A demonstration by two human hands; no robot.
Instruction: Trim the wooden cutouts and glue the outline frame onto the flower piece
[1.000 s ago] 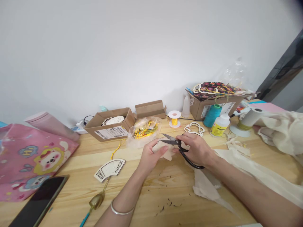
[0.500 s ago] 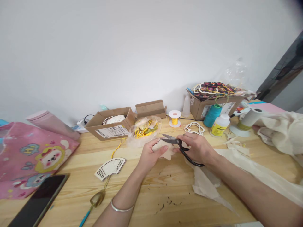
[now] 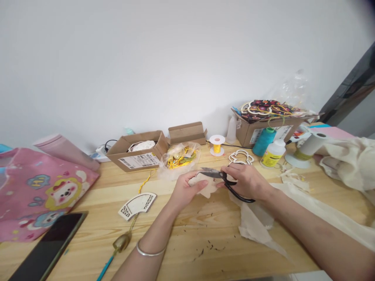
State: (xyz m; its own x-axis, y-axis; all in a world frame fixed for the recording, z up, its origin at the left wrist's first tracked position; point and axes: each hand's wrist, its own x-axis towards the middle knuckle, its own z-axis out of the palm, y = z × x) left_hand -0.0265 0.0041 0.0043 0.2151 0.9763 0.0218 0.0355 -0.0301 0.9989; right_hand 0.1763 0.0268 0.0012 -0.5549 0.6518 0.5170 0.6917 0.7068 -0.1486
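Pinched in my left hand is a small piece of cream fabric, thumb on top. My right hand is closed round the black handles of a pair of scissors, whose blades lie along the fabric's upper edge, close to my left fingers. Whether a stiff backing sits under the fabric I cannot tell. A cream fabric offcut lies below my right wrist. Beyond my right hand is a flower-shaped wooden frame. A fan-shaped wooden piece with a yellow cord lies left of my left forearm.
Along the wall stand a cardboard box, a bag of yellow cords, a thread spool, a teal thread cone, a glue bottle and a fuller box. At left are a phone, a spoon and a pink bag.
The scissor blades have come closer together at the fabric's edge. Both hands stay in nearly the same place, and the view has shifted slightly.
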